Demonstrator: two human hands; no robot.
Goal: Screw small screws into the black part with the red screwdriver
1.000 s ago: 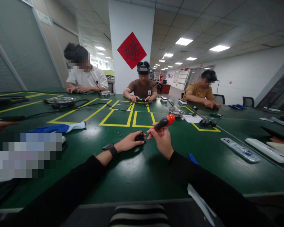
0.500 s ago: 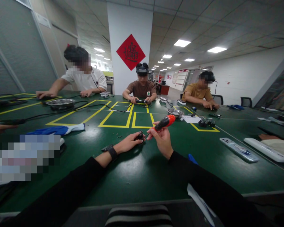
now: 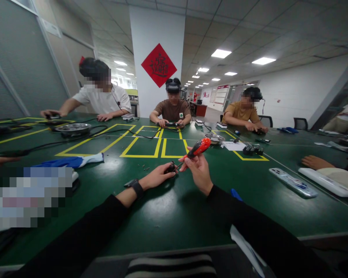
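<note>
My left hand (image 3: 158,176) is closed around a small black part (image 3: 171,167) with a rounded top, just above the table. What kind of part it is cannot be made out. In my right hand (image 3: 199,172) is a screwdriver (image 3: 199,148) with a red and black handle, tilted up to the right. Its thin shaft points down left and meets the black part, or comes very close to it. Several tiny screws or similar bits (image 3: 145,168) lie on the green table (image 3: 174,216) left of my hands.
Blue-and-white gloves (image 3: 81,160) lie to the left. Rightward are a clear-wrapped package (image 3: 292,182), a long white case (image 3: 324,182) and several black blocks (image 3: 253,150). A metal dish (image 3: 213,138) stands farther back. Co-workers sit across the table; another person's hand (image 3: 316,162) rests at right.
My hands stay nearly in place, the screwdriver shifting slightly left with the view. At the right, another person's hand has come onto the table. The co-worker at far left has lifted a dark object.
</note>
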